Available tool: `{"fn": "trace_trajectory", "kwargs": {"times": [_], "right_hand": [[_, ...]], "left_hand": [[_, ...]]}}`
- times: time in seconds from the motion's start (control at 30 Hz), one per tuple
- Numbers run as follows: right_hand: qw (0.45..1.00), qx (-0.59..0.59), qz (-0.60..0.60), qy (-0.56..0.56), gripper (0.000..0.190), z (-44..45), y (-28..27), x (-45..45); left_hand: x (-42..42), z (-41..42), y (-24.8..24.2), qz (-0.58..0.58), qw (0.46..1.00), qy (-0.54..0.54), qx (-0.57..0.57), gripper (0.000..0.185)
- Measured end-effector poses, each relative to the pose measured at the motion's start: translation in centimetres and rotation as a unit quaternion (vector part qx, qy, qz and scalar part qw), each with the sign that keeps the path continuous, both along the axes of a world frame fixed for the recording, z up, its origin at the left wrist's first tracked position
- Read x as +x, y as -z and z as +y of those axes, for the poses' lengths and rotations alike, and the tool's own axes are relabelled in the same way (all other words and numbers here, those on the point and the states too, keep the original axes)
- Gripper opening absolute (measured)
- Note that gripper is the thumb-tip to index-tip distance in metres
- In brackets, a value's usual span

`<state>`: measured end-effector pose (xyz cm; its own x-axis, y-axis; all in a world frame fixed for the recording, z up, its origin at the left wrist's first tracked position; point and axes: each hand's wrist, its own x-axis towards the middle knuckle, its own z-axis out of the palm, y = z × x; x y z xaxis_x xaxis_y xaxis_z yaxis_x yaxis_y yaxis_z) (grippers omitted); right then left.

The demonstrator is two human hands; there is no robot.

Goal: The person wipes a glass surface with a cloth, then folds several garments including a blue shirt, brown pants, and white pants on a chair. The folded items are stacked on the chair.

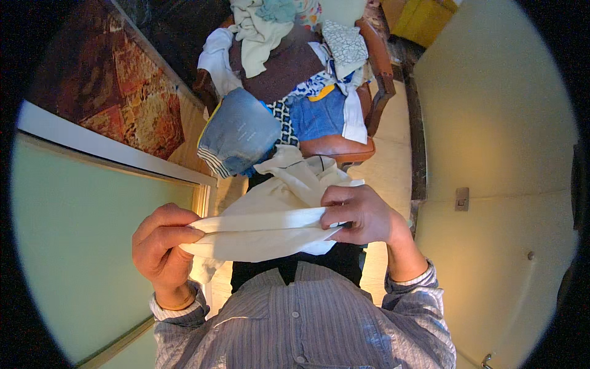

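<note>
A white cloth garment point(286, 193) is stretched in front of my body, its near edge pulled into a long flat band between my hands. At the band's left end, my left hand point(168, 244) pinches the fabric between thumb and fingers. Curled over the right end is my right hand point(357, 217), gripping the same fabric. The rest of the garment hangs in loose folds beyond the band and shows a thin dark line of trim. Just past it lie a folded blue-grey garment point(244, 127) with a striped edge and a piece of blue denim-like cloth point(318, 115).
A chair with a brown leather seat point(341, 146) stands ahead, heaped with clothes, including a patterned cloth point(345, 46) and a cream cloth point(260, 37). A pale green panel point(101, 221) is close on the left. On the right runs a pale wall point(498, 138) with a switch plate point(462, 199).
</note>
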<state>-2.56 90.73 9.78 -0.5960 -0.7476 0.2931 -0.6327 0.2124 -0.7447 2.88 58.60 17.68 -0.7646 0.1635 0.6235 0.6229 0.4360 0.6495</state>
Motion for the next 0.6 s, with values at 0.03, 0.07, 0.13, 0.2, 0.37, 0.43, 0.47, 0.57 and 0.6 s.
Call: {"fn": "trace_trajectory", "kwargs": {"times": [0.03,0.07,0.13,0.2,0.37,0.43,0.47,0.57,0.6], "right_hand": [[1.000,0.005,0.009,-0.002,0.024,0.0,0.2,0.4],[1.000,0.009,0.017,0.002,0.024,-0.2,0.4,0.7],[0.999,0.029,0.016,-0.007,0.022,-0.4,0.3,1.0],[0.996,0.049,0.074,0.011,0.022,0.0,-0.5,0.8],[0.977,-0.139,0.137,0.091,0.019,5.3,-4.6,-0.1],[0.969,-0.151,0.179,0.077,0.021,6.5,-5.4,0.2],[0.966,-0.154,0.197,0.069,0.023,6.9,-5.6,0.4],[0.983,-0.108,0.148,0.029,0.026,6.1,-4.2,1.1],[0.986,-0.090,0.134,0.033,0.029,5.7,-3.5,1.5]], "left_hand": [[0.0,0.2,-0.2,0.006,1.000,0.004,0.003,0.028],[0.0,0.4,-0.4,0.008,1.000,0.006,0.006,0.027],[-0.2,0.8,-1.0,0.014,1.000,0.006,0.005,0.025],[-0.5,1.1,-1.7,0.029,1.000,0.007,0.002,0.022],[-0.8,2.3,-3.2,0.087,0.995,-0.046,0.012,0.013],[-0.6,3.0,-3.3,0.094,0.992,-0.078,0.029,0.013],[-0.6,3.3,-3.3,0.104,0.990,-0.096,0.010,0.014],[-0.6,3.6,-3.4,0.097,0.988,-0.113,0.034,0.015],[-0.7,3.4,-3.5,0.092,0.990,-0.094,0.047,0.014]]}}
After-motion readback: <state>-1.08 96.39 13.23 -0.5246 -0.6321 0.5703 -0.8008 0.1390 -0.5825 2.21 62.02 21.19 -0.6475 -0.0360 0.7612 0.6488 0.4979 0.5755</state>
